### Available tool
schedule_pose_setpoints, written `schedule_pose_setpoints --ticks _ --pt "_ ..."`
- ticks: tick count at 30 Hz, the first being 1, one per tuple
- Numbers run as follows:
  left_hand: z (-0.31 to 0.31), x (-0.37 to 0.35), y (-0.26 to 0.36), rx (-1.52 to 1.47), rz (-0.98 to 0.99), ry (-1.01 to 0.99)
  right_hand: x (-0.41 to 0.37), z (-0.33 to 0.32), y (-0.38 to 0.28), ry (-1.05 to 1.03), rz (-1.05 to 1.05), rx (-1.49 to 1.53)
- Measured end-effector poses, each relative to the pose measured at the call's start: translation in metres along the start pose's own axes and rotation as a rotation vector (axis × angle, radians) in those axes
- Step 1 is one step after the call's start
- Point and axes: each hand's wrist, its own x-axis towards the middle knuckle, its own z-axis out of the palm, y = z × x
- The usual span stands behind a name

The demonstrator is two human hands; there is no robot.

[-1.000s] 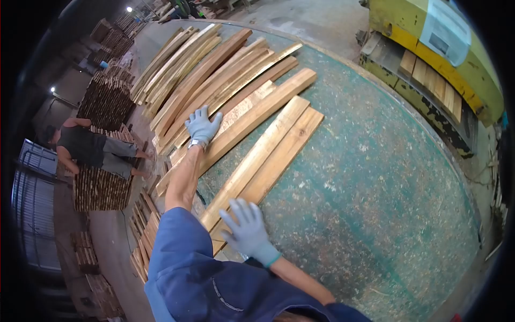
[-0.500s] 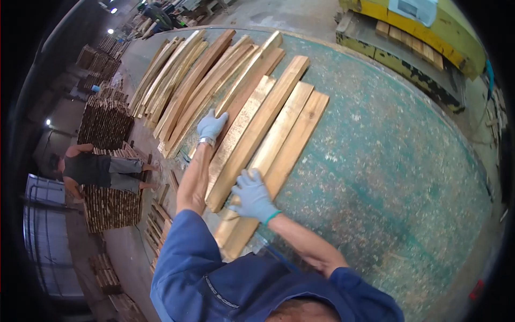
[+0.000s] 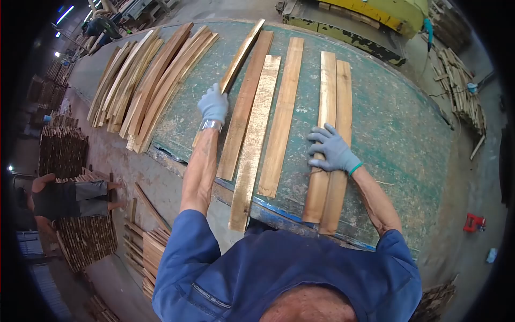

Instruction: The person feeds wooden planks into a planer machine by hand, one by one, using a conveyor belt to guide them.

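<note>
My left hand (image 3: 213, 105), in a grey-blue glove, is closed around the near part of a narrow wooden board (image 3: 242, 53), which stands tilted on its edge. My right hand (image 3: 333, 149), gloved alike, lies over two boards side by side. Its fingers curl over the left edge of the pale wooden board (image 3: 328, 91), and the palm covers part of the right-hand board (image 3: 344, 96). Between my hands lie a reddish-brown board (image 3: 248, 102), a rough, light-faced board (image 3: 256, 134) jutting past the table's near edge, and a smoother light-brown board (image 3: 284, 112).
Several more boards (image 3: 155, 80) lie grouped at the left of the green worktable (image 3: 397, 123). A yellow-green machine (image 3: 348, 27) stands beyond it. On the left, a person (image 3: 70, 198) is beside stacked wood (image 3: 88, 241). A red object (image 3: 474, 222) lies on the floor at right.
The boards under my hands have spread apart. My right hand has moved right with two boards, and my left hand now grips a board turned on its edge. The view has shifted too.
</note>
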Motion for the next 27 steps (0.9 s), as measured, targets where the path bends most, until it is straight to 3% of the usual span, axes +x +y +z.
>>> schedule_pose_setpoints --ticks 3,4,5,6,7,8,10,13,14,18,21,23,27 --pt "0.02 -0.058 -0.034 0.012 0.097 0.123 0.002 0.006 -0.034 0.135 0.322 -0.153" --pt "0.021 -0.08 -0.036 0.026 0.135 0.144 0.022 0.011 -0.065 0.424 0.326 -0.027" --pt "0.002 -0.097 -0.028 -0.003 0.113 -0.069 0.043 0.001 -0.104 0.404 0.329 0.022" --pt "0.011 -0.096 -0.036 -0.14 0.103 -0.116 0.066 -0.005 -0.143 0.398 0.208 0.118" --pt "0.02 -0.095 -0.044 -0.276 0.093 -0.168 0.079 0.005 -0.179 0.165 0.201 0.176" --pt "0.013 -0.1 -0.04 -0.245 0.101 -0.144 0.082 0.027 -0.215 0.216 0.093 0.207" --pt "-0.01 -0.105 -0.026 -0.191 0.13 -0.093 0.086 0.105 -0.248 0.065 -0.075 0.217" --pt "0.001 -0.117 -0.024 -0.012 0.225 -0.154 0.091 0.1 -0.252 -0.283 0.071 0.107" --pt "0.01 -0.111 -0.032 -0.027 0.196 -0.164 0.084 0.1 -0.241 -0.228 0.087 0.221" --pt "0.002 -0.1 -0.04 -0.096 0.085 -0.158 0.065 0.069 -0.232 -0.239 0.434 0.089" --pt "0.011 -0.1 -0.045 -0.187 0.089 -0.107 0.043 0.088 -0.208 0.154 0.68 0.029" --pt "0.011 -0.101 -0.043 -0.176 0.065 -0.074 0.039 0.062 -0.192 0.231 0.87 0.079" --pt "0.012 -0.109 -0.042 -0.211 0.057 -0.05 0.039 0.042 -0.165 0.13 1.054 0.02"
